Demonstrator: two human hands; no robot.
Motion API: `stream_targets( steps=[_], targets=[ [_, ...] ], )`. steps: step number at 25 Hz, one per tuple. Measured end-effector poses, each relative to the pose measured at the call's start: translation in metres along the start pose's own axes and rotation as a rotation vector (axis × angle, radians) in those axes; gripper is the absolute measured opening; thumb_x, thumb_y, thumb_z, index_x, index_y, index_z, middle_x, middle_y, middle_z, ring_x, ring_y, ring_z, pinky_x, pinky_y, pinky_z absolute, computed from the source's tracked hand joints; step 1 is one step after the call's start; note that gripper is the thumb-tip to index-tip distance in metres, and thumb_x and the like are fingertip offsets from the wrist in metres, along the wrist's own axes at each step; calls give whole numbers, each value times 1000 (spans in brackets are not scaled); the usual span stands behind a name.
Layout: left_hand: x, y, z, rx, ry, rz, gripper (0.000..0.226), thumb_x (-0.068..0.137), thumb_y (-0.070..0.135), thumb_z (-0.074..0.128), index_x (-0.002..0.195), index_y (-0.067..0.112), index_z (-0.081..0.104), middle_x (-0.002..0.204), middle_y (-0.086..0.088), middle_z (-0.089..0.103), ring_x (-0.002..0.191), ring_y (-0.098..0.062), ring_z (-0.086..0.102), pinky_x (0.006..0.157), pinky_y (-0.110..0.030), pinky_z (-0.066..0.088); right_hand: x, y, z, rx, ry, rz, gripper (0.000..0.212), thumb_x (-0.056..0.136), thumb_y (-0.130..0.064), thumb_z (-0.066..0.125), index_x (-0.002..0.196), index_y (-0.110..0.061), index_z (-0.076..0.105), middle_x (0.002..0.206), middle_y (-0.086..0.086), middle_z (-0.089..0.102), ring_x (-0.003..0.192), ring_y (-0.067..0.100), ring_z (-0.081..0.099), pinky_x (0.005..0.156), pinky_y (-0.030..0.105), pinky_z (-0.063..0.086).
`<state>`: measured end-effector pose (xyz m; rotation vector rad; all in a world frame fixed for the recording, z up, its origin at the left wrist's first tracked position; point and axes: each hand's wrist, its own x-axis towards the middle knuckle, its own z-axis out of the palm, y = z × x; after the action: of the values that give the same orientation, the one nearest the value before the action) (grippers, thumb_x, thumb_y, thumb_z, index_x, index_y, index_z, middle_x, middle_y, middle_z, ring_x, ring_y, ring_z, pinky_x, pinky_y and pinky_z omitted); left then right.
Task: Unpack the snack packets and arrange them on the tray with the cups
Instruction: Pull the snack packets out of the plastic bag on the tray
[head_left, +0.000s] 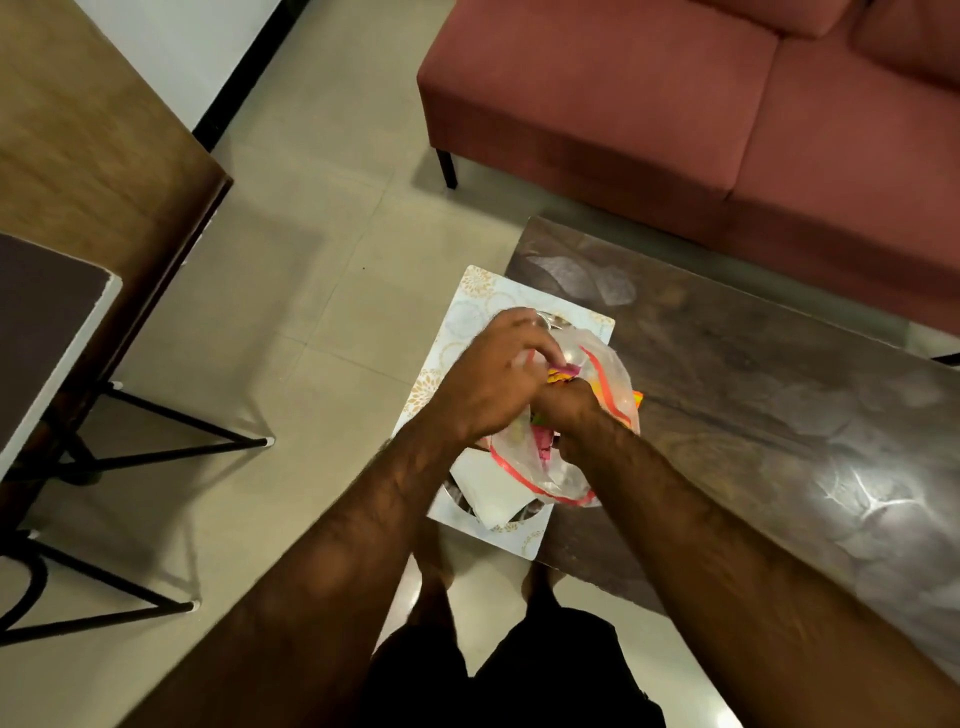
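A clear plastic bag (597, 374) with red stripes lies over a white patterned tray (478, 296) at the left end of a dark wooden table. Bright pink, yellow and orange snack packets (563, 373) show through the bag. My left hand (493, 379) grips the bag's top edge from above. My right hand (566, 410) is inside the bag's opening, fingers hidden among the packets. A white sheet (491, 488) covers the near part of the tray. A glass rim (548, 319) peeks out past my left hand; the cups are mostly hidden.
The dark glossy table (753, 389) stretches to the right. A red sofa (727, 104) stands behind it. A wooden table (88, 130) and a stool with black metal legs (156, 431) are on the left. My feet stand on the pale tiled floor (311, 260).
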<state>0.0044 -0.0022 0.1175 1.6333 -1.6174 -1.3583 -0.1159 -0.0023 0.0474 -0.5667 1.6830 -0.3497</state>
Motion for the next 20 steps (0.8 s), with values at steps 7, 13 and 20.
stream_targets(
  steps=[7,13,20],
  targets=[
    [7,-33,-8,179,-181,-136,77,77,-4,67,145,20,42,145,-6,47,132,-22,45,107,-34,41,-22,-2,-29,22,-209,88,24,94,-29,76,116,-19,74,118,11,75,107,30,70,100,50,58],
    [13,-59,8,575,-160,-264,28,92,21,51,119,14,48,113,-16,66,90,-33,58,74,-33,40,-20,3,-47,140,-325,84,33,109,-14,54,138,-2,63,138,15,65,111,31,68,103,47,57],
    [-4,-88,7,1115,-192,-400,32,97,22,39,122,24,58,122,-7,63,113,-32,62,84,-35,41,-20,-17,-60,316,-341,68,35,93,6,56,75,-10,81,88,8,78,82,23,78,81,42,64]
  ],
)
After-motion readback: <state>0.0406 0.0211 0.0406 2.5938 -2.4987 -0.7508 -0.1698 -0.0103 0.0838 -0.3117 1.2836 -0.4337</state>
